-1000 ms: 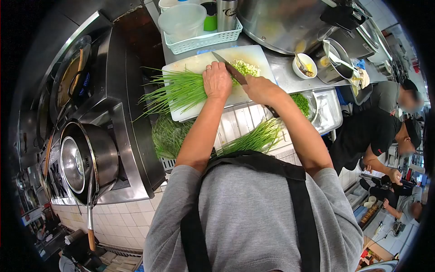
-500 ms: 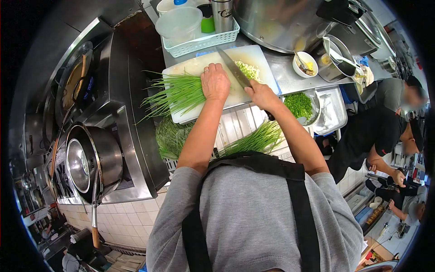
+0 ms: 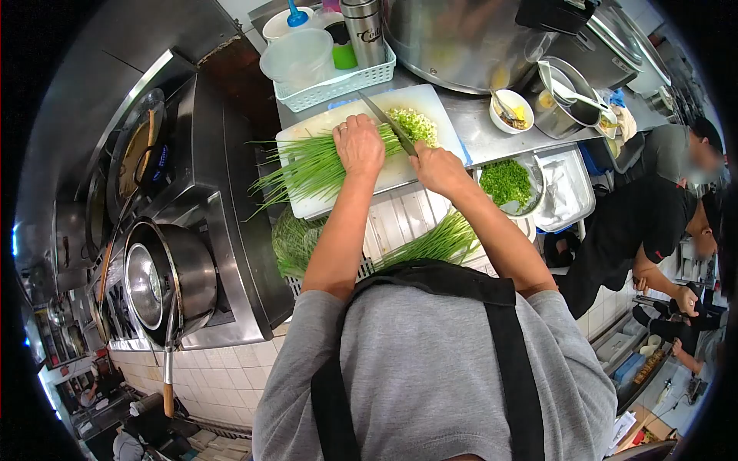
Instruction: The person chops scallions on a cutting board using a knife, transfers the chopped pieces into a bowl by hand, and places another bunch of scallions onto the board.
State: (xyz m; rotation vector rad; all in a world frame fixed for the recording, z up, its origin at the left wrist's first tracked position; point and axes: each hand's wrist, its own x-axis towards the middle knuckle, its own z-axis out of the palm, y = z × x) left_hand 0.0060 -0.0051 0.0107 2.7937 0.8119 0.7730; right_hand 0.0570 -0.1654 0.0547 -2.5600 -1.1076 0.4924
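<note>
My left hand (image 3: 359, 144) is closed over a bunch of long thin green chives (image 3: 304, 163), pinning it to the white cutting board (image 3: 452, 132). The leafy tips hang past the board's left edge. In my right hand (image 3: 440, 169) is a kitchen knife (image 3: 390, 124), its blade slanting up and left, right beside the cut end of the bunch. Against the blade's far side lies a pile of chopped pale and green pieces (image 3: 417, 127). Below the board, between my forearms, rests another bunch of chives (image 3: 442, 240).
A bowl of chopped greens (image 3: 506, 183) stands right of the board, near a small white bowl (image 3: 511, 112) with a spoon. Behind are a basket (image 3: 338, 87) and a large steel pot (image 3: 461, 42). A stove with a pan (image 3: 181, 269) is left; a co-worker (image 3: 623, 230) stands right.
The bunch of chives now reaches further right, up to the blade, and its cut end shows more past my left hand. The knife has shifted slightly left. The whole view has tilted a little.
</note>
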